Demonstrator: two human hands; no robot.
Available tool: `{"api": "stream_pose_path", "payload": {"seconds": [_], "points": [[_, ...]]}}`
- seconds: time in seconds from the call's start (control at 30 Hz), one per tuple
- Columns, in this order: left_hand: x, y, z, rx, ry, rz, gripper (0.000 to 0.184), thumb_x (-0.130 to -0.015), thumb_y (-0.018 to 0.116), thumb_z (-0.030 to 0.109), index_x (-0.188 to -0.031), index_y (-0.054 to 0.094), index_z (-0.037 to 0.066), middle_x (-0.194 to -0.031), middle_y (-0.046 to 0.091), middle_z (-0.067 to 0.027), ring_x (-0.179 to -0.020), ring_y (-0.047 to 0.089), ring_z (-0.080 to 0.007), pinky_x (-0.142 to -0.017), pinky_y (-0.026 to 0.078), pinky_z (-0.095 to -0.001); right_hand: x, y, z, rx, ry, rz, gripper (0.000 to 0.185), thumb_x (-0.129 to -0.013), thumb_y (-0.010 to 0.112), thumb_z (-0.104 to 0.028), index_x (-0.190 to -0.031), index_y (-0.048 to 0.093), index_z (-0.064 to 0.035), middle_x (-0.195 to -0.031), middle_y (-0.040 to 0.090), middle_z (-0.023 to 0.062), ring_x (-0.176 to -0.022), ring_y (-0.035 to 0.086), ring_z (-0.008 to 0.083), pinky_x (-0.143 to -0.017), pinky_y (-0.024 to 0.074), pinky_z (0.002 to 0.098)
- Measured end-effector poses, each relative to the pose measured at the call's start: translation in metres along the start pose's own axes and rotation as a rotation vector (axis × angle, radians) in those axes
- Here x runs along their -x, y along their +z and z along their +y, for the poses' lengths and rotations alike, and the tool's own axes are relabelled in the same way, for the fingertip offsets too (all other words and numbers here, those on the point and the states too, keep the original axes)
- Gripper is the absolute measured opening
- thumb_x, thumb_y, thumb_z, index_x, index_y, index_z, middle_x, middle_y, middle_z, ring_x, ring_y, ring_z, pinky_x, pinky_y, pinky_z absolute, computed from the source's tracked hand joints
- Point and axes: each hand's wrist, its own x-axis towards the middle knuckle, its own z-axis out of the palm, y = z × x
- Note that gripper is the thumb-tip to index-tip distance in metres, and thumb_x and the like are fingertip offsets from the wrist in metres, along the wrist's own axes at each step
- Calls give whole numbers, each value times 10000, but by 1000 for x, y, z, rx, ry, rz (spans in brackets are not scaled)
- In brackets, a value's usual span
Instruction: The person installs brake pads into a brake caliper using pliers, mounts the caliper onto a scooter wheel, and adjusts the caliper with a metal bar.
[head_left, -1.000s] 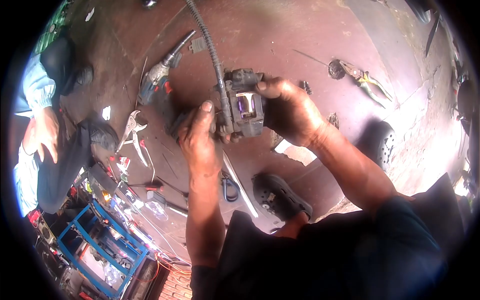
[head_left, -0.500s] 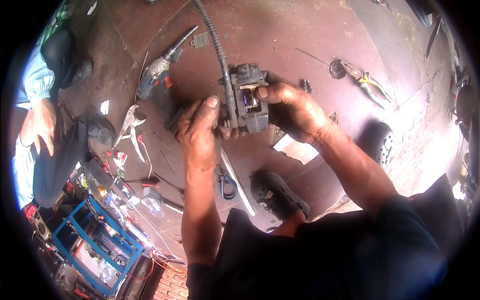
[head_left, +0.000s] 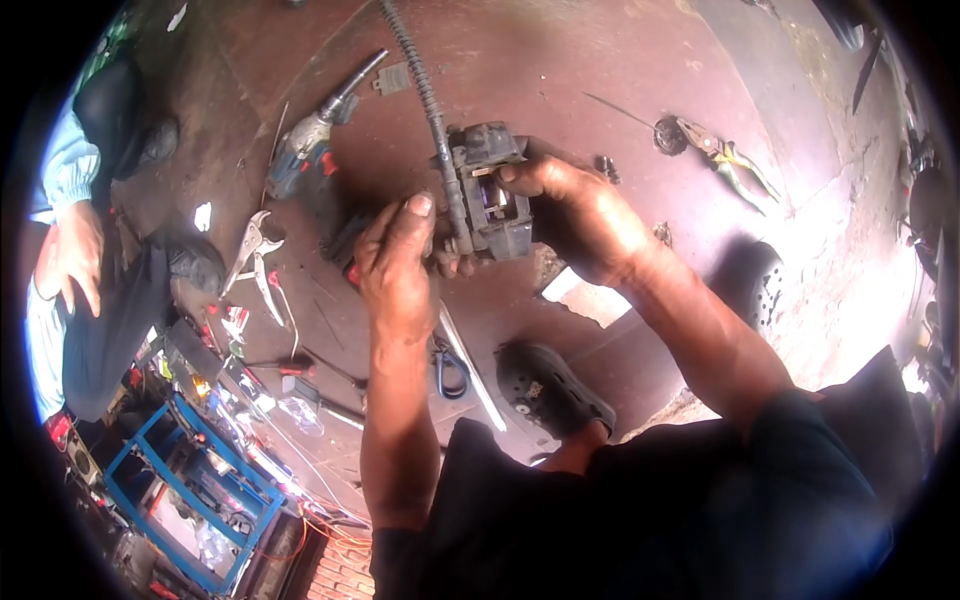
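Observation:
A dark, grimy brake caliper [head_left: 503, 240] is held up above the floor between my two hands. A spring-wrapped brake hose [head_left: 421, 82] runs up from its left side. My right hand [head_left: 590, 215] grips the caliper's right side, thumb at the opening in its middle, where a shiny metal surface shows. My left hand [head_left: 398, 262] is closed at the lower left of the caliper, its thumb pointing up beside the hose fitting. Its fingertips show under the caliper's lower edge; the rest of them are hidden.
On the floor lie a power ratchet [head_left: 315, 130], locking pliers [head_left: 252, 262], pliers with yellow-grey handles [head_left: 735, 165], blue-handled scissors [head_left: 452, 375] and a metal bar [head_left: 470, 370]. Another person's hand [head_left: 78, 250] is at left. A blue metal frame [head_left: 190, 490] stands lower left.
The caliper and my right hand have shifted slightly left and up, along with a small shift of the whole view. My right thumb stays at the opening; both hands keep their hold.

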Motion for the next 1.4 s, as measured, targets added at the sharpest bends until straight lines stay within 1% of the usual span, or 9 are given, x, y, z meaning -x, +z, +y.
{"api": "stream_pose_path", "payload": {"seconds": [0.1, 0.27, 0.53, 0.73, 0.77, 1.07, 1.13, 1.2, 1.4], "points": [[2, 6, 3, -27, 15, 92, 314, -944, 631, 297, -809, 606, 15, -616, 507, -35, -478, 523, -159, -448, 434, -280, 0, -1, 1, -2, 18, 16, 525, -908, 592, -300, -1325, 508, 8, -1230, 598, 134, -1131, 554, 261, -994, 440, 433], [2, 2, 4, 10, 29, -19, 303, -954, 619, 289, -817, 606, 18, -636, 551, -59, -479, 507, -153, -452, 442, -293, 1, 1, 3, -38, 15, 39, 493, -916, 602, -302, -1291, 532, 10, -1197, 610, 129, -1120, 560, 253, -998, 435, 432], [5, 11, 11, 73, -39, 7, 296, -965, 599, 282, -875, 613, 0, -656, 583, -80, -485, 496, -154, -465, 453, -311, 0, 5, 6, -83, -21, 77, 365, -920, 571, -238, -1171, 605, 23, -1078, 663, 137, -976, 634, 243, -891, 514, 395], [2, 7, 9, 8, -9, -12, 301, -959, 613, 281, -817, 599, 17, -643, 560, -64, -485, 503, -154, -465, 450, -302, 1, 2, 3, 9, -50, 90, 411, -917, 584, -263, -1200, 596, 34, -1076, 666, 139, -965, 642, 245, -890, 522, 399], [3, 9, 11, -32, 10, 15, 302, -957, 618, 279, -796, 593, 24, -636, 549, -58, -483, 516, -156, -460, 441, -290, 2, 0, 1, 37, -52, 19, 525, -935, 594, -301, -1322, 511, 45, -1209, 606, 163, -1086, 591, 276, -951, 494, 446], [6, 8, 9, 67, -14, -27, 305, -964, 610, 272, -784, 601, 26, -621, 528, -27, -474, 540, -155, -457, 422, -271, -4, -8, 10, 30, -16, 38, 594, -899, 623, -356, -1347, 512, 19, -1185, 632, 150, -1058, 620, 272, -983, 477, 436], [5, 1, 6, -163, 46, -22, 366, -983, 625, 317, -766, 593, 23, -634, 484, 14, -591, 441, -79, -543, 371, -255, -8, -8, 10, 2, -5, 19, 615, -870, 652, -378, -1337, 521, 1, -1170, 641, 144, -1038, 634, 259, -926, 517, 403], [12, 3, 8, -252, 102, 16, 390, -986, 637, 315, -753, 566, 11, -639, 437, 37, -647, 376, -70, -566, 342, -267, -7, -7, 6, -33, -29, 2, 628, -852, 670, -391, -1328, 527, -7, -1159, 641, 141, -1033, 636, 248, -888, 538, 379], [33, 1, 12, -258, 191, 90, 172, -977, 646, 152, -998, 681, -16, -814, 647, -28, -730, 556, -80, -681, 465, -236, -17, -29, -4, -135, 8, -156, 687, -795, 739, -420, -1326, 523, -42, -1104, 620, 93, -975, 627, 214, -775, 568, 392]]}}
